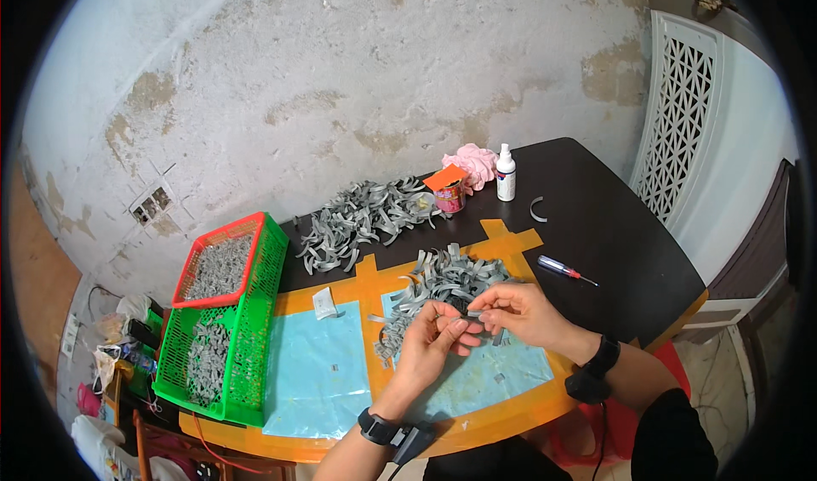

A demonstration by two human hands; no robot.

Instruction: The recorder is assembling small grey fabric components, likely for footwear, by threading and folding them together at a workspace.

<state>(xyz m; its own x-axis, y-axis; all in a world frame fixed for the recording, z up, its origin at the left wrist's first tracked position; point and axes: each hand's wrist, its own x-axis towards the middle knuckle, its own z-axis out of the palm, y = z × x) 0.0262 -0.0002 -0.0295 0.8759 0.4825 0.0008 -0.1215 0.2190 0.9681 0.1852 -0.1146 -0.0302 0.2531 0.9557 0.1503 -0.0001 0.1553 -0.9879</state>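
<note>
My left hand (pixel 428 345) and my right hand (pixel 521 313) meet over the front of the table, fingers pinched together. Between them is a short grey strip (pixel 475 314), gripped from both sides; its exact kind is too small to make out. Just beyond my fingers lies a heap of curved grey strips (pixel 455 274). Smaller grey pieces (pixel 391 336) lie by the left side of that heap. Under my hands is a light blue plastic sheet (pixel 519 366), edged with orange tape (pixel 368 290).
At the left, a red basket (pixel 259 217) rests on a green basket (pixel 247 396), both holding small grey pieces. Farther back lie more grey strips (pixel 362 217), a tin (pixel 451 196), pink cloth (pixel 473 165) and a white spray bottle (pixel 505 175). A screwdriver (pixel 563 268) lies right.
</note>
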